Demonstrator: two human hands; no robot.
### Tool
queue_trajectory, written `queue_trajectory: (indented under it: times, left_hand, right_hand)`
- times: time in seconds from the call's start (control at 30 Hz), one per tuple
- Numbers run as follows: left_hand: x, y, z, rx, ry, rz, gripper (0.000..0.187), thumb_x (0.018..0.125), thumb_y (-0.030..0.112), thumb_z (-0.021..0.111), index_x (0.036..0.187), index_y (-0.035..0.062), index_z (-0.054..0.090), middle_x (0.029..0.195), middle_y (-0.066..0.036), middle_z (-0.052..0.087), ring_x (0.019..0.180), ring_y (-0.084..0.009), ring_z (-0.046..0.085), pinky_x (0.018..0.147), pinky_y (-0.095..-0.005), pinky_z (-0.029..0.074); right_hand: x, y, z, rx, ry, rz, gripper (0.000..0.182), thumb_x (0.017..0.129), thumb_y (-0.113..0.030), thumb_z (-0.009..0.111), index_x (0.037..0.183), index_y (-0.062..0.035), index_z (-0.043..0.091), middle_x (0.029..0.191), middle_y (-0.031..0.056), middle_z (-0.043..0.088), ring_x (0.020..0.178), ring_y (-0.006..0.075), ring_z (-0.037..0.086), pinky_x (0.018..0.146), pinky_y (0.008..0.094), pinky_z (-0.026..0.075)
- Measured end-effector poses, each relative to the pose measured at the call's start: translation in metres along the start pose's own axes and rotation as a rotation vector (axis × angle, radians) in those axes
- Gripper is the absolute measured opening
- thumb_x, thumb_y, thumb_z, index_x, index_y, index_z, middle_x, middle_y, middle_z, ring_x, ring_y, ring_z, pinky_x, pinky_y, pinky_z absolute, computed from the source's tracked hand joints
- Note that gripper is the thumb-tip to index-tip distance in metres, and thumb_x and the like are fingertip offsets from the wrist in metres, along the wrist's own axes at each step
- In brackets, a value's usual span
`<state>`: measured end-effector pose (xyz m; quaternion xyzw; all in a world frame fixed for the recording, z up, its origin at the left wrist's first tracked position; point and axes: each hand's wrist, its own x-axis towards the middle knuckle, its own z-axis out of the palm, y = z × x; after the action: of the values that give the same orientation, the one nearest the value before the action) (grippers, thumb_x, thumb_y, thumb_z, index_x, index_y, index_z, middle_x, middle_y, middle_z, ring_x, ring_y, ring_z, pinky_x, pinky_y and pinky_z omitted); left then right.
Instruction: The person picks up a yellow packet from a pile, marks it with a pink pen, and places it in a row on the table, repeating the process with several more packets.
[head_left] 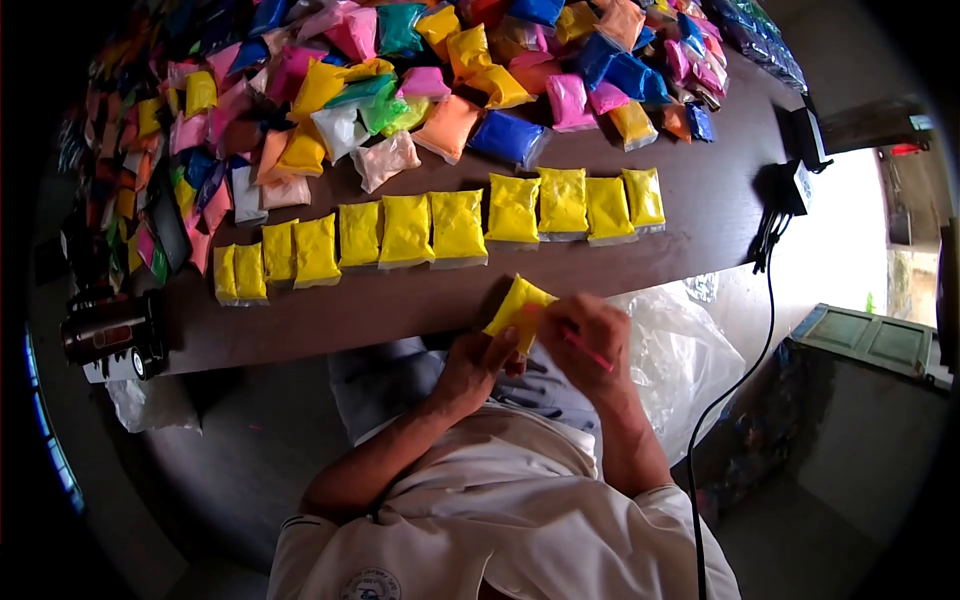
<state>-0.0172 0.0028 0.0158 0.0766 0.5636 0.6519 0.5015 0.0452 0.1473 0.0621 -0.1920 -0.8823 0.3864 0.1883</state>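
Observation:
My left hand (480,367) grips a small plastic packet of yellow material (519,307) by its lower left edge, just off the table's front edge and above my lap. My right hand (590,343) is closed around a thin pink stick (587,350), shaped like a pen. Its fingers are at the right side of the packet and cover part of it. The stick's far tip is hard to make out. Beyond my hands, a row of similar yellow packets (458,226) lies across the dark table (400,305).
A large heap of packets in many colours (430,85) covers the table's far side. At the left edge lies a dark cylindrical object (112,333). A black cable (768,300) hangs down at the right, beside a see-through plastic bag (680,345).

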Motion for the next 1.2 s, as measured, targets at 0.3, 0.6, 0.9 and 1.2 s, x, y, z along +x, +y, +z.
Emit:
queue_trajectory:
  times: [0.3, 0.6, 0.9, 1.2]
  left_hand:
    - [-0.002, -0.006, -0.004, 0.046, -0.012, -0.006, 0.043, 0.09, 0.038, 0.049, 0.076, -0.0019, 0.056, 0.065, -0.004, 0.056, 0.06, -0.0093, 0.052, 0.058, -0.024, 0.043]
    - [-0.003, -0.009, -0.005, -0.003, -0.018, 0.033, 0.041, 0.09, 0.037, 0.05, 0.075, -0.0008, 0.054, 0.064, -0.004, 0.053, 0.058, -0.0109, 0.05, 0.057, -0.0249, 0.042]
    - [-0.003, -0.003, -0.002, -0.009, -0.02, 0.06, 0.041, 0.091, 0.036, 0.048, 0.074, -0.0007, 0.053, 0.062, -0.003, 0.051, 0.059, -0.0108, 0.05, 0.057, -0.025, 0.042]
    - [-0.006, -0.006, -0.005, 0.06, 0.024, 0.042, 0.045, 0.09, 0.04, 0.048, 0.071, -0.0006, 0.052, 0.061, -0.005, 0.052, 0.058, -0.012, 0.051, 0.058, -0.0252, 0.042]
  right_hand:
    - [0.005, -0.009, -0.013, 0.023, -0.044, -0.089, 0.015, 0.065, -0.001, 0.067, 0.064, -0.0057, 0.053, 0.056, 0.0081, 0.054, 0.05, 0.0246, 0.057, 0.048, 0.0302, 0.044]
    - [0.013, 0.008, -0.007, -0.115, 0.143, 0.025, 0.012, 0.066, -0.002, 0.066, 0.064, -0.0048, 0.055, 0.056, 0.009, 0.055, 0.049, 0.0227, 0.057, 0.048, 0.0295, 0.044]
    - [0.013, -0.001, 0.006, -0.106, -0.031, -0.069, 0.011, 0.068, -0.006, 0.064, 0.065, -0.0062, 0.053, 0.058, 0.0088, 0.056, 0.053, 0.0255, 0.057, 0.051, 0.0331, 0.045]
    - [0.022, -0.004, -0.007, -0.003, 0.077, 0.064, 0.014, 0.067, -0.006, 0.064, 0.063, -0.0054, 0.05, 0.058, 0.0099, 0.054, 0.054, 0.0282, 0.056, 0.05, 0.0343, 0.044]
